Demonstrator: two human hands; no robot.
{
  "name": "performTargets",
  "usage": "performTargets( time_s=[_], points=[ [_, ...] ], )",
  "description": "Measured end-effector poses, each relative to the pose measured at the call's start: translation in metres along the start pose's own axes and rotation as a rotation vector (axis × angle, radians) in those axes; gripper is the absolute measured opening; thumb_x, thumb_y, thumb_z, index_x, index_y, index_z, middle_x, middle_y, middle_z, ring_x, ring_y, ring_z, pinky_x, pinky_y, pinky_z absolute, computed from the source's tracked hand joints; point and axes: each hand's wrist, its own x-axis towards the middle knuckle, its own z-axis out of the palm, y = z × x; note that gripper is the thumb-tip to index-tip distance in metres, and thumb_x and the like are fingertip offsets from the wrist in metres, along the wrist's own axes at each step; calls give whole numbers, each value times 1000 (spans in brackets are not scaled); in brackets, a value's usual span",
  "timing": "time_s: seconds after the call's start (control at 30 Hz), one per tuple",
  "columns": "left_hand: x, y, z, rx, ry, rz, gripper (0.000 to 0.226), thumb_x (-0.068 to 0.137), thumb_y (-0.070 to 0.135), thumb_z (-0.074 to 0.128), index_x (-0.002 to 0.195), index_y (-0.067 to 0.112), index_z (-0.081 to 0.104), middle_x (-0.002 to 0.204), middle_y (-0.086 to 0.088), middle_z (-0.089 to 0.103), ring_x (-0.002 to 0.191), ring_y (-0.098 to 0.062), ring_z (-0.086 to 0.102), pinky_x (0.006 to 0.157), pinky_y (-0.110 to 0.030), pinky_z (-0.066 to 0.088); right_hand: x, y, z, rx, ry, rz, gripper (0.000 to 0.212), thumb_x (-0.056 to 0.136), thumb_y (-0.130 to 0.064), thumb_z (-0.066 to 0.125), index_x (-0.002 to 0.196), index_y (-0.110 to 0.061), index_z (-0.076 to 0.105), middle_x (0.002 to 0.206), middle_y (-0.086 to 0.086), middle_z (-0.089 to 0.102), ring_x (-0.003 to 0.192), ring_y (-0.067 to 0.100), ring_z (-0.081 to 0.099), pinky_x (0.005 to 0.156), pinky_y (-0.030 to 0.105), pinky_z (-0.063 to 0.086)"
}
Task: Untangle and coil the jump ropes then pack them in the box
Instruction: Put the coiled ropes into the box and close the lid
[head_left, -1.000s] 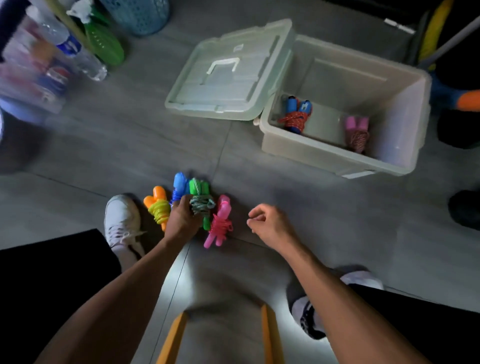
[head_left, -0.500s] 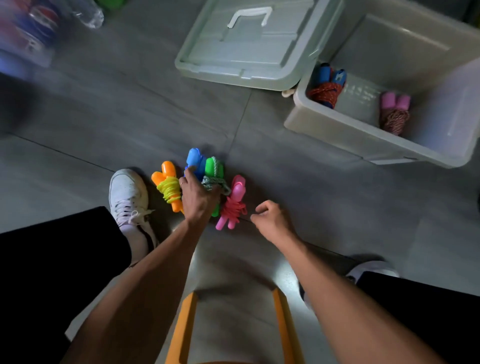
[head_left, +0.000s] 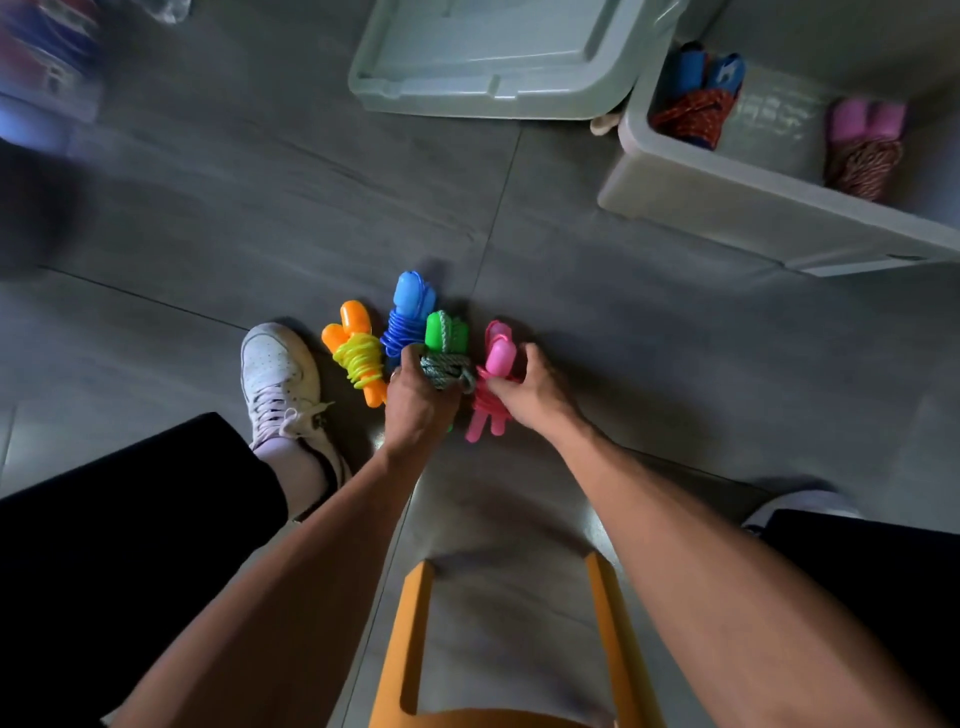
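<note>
In the head view, four coiled jump ropes lie side by side on the grey tiled floor (head_left: 218, 218) at the middle of the frame. Leftmost is a glossy yellow plastic cord wound round orange handles (head_left: 356, 353); next a ribbed blue plastic coil on blue handles (head_left: 408, 312); then a braided grey-green cord on bright green handles (head_left: 445, 348); then a pink rope on smooth pink handles (head_left: 493, 379). The left hand (head_left: 415, 400) has its fingers curled round the grey-green bundle, covering its lower part. The right hand (head_left: 535, 389) pinches the pink bundle between thumb and fingers at its middle, though whether it has lifted off the floor is hard to tell.

Just left of the ropes sits a white laced sneaker (head_left: 280, 379) below a black trouser leg. An orange frame, perhaps a stool (head_left: 410, 639), fills the bottom centre between the forearms.

At the upper right stands a translucent pale plastic box (head_left: 727, 208), open. Inside lie two coiled ropes, well apart: a red woven cord on blue handles (head_left: 696, 98) at its left end, and a mottled reddish cord on pink handles (head_left: 865, 145) further right. The box's ribbed lid (head_left: 493, 57) lies flat at the top centre, just beside the box.
</note>
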Motion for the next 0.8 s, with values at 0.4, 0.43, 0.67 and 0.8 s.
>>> performTargets(
  time_s=[0.4, 0.43, 0.67, 0.8],
  points=[
    [-13, 9, 14, -277, -33, -18, 47, 68, 39, 76, 107, 34, 51, 91, 10, 68, 85, -13, 68, 67, -27, 55, -10, 47, -84, 29, 99, 82, 25, 72, -32, 73, 89, -17, 63, 83, 5, 72, 77, 21, 71, 71, 32, 56],
    [-14, 16, 13, -318, -29, -15, 50, 68, 39, 76, 110, 35, 50, 94, 8, 69, 86, -14, 68, 70, -31, 57, -14, 45, -93, 35, 95, 58, 26, 73, -34, 71, 92, -16, 66, 79, 3, 73, 74, 18, 71, 69, 29, 55],
    [-16, 94, 10, -407, -147, 188, 51, 63, 42, 82, 107, 39, 58, 91, 5, 72, 78, -14, 68, 71, -40, 58, -59, 0, -175, 296, 173, -74, 43, 65, -52, 69, 94, -22, 59, 81, -14, 75, 74, 7, 73, 77, 31, 59],
    [-23, 148, 4, -436, -196, 318, 45, 64, 44, 82, 106, 36, 66, 84, 4, 73, 69, -9, 62, 64, -30, 51, -86, -21, -229, 272, 250, -95, 50, 64, -58, 70, 96, -20, 61, 89, -3, 76, 83, 17, 73, 80, 42, 58]
  ],
)
